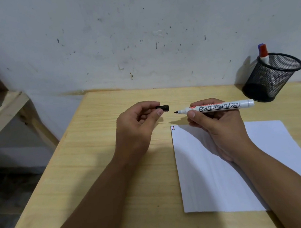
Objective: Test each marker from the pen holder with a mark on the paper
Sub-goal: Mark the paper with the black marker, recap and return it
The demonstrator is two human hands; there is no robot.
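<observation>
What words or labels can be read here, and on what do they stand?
"Boardmarker": on the barrel of the uncapped marker in the right hand.
A red line of print above it on the barrel: cut off and too blurred to read.
Cap in the left hand, paper, holder and the markers in it: no readable text.

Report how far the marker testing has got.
Done: short coloured marks sit at the paper's top left corner. Two capped markers, red and blue, stand in the mesh pen holder.
In hand: the right hand holds an uncapped black marker; the left hand pinches its cap, apart from the tip.
Left: recap it and put it away. Whether its mark is made, I cannot tell.
</observation>
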